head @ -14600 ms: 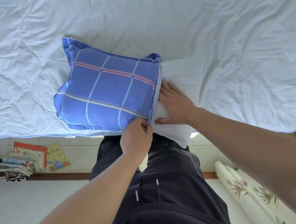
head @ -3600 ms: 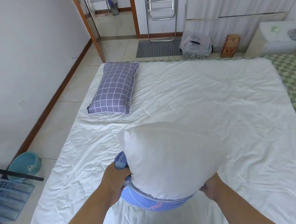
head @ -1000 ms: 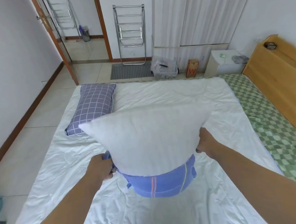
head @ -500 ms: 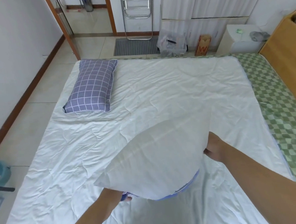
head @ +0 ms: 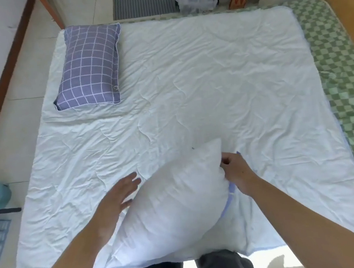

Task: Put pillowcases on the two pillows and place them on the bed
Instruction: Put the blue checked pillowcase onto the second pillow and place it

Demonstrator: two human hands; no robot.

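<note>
Your white pillow (head: 174, 209) lies on the bed (head: 232, 85) at its near edge, its long axis running diagonally from the near-left toward a far-right corner that points up the sheet. Your right hand (head: 237, 171) has its grip pinched on that far-right end, where a strip of blue pillowcase (head: 231, 190) shows, while your left hand (head: 117, 199) is spread wide beside the pillow's left side. The checked pillow (head: 88, 66) rests lengthwise at the bed's far-left corner.

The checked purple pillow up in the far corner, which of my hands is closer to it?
Left. The left hand lies open on the sheet directly below the checked purple pillow; the right hand, pinching the white pillow, sits farther right.
</note>
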